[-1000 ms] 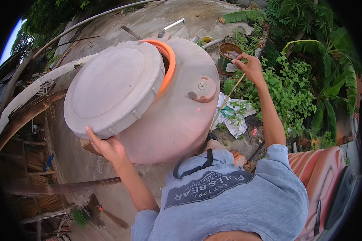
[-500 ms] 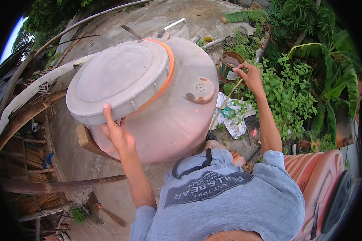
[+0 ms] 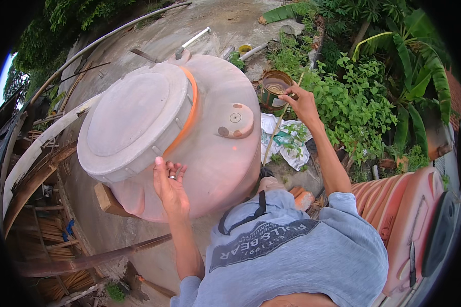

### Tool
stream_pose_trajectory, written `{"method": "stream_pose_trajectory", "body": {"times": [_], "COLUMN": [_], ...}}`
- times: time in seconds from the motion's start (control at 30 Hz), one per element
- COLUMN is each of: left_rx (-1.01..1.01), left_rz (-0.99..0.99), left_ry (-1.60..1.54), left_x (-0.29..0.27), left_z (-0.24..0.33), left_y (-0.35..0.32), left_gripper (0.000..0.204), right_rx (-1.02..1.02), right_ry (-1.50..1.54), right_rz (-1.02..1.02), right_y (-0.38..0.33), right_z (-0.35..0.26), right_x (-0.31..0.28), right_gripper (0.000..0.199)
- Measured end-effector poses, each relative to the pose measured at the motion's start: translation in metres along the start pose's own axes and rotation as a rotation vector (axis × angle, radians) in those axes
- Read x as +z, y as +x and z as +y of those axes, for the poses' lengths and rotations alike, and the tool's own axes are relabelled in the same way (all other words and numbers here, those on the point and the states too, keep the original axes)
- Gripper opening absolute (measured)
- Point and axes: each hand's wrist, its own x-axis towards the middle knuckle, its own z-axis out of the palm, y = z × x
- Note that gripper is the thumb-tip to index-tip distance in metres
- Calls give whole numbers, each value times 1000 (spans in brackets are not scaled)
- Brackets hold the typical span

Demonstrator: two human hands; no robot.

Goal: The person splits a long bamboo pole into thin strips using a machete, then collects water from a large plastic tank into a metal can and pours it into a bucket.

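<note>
A large faded-pink plastic tank [image 3: 225,87] stands in front of me. Its round grey lid [image 3: 128,112] rests on the top, off toward the left, and an orange band [image 3: 192,110] shows along the lid's right side. My left hand [image 3: 171,187] is just below the lid's near rim, palm up, thumb raised and fingers loosely curled, with nothing in it. Out to the right, my right hand [image 3: 301,105] pinches a thin wooden stick [image 3: 273,138] near its upper part. The stick slants down toward my foot, beside the tank.
Beyond the stick stands a rusty bucket [image 3: 275,87], with a white sack [image 3: 296,151] on the ground nearby. Leafy plants [image 3: 363,107] fill the right. A wooden block [image 3: 112,199] juts out by the tank, and a bamboo pole [image 3: 97,261] crosses at lower left. A ribbed orange tank [image 3: 399,220] lies right.
My left hand has come off the lid's rim and moved right and slightly down, its fingers loosening. My right hand still pinches the stick. The whole view has shifted a little.
</note>
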Motion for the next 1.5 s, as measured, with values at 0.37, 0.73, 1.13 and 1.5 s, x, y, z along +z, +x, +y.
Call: {"method": "stream_pose_trajectory", "body": {"times": [0.37,0.73,1.13,1.5], "left_rx": [-698,-841,-812,-533], "left_rz": [-787,-753,-634,-627], "left_ry": [233,323,349,463], "left_x": [118,206,255,355], "left_z": [-178,-317,-396,-409], "left_y": [-10,18,14,67], "left_gripper": [67,106,72,83], "right_rx": [98,232,732,1308], "right_ry": [5,-11,576,1281], "right_rz": [54,100,548,544], "right_y": [-72,-142,-121,29], "right_z": [19,94,179,388], "right_x": [-27,-52,-79,19], "right_gripper": [29,26,38,26]}}
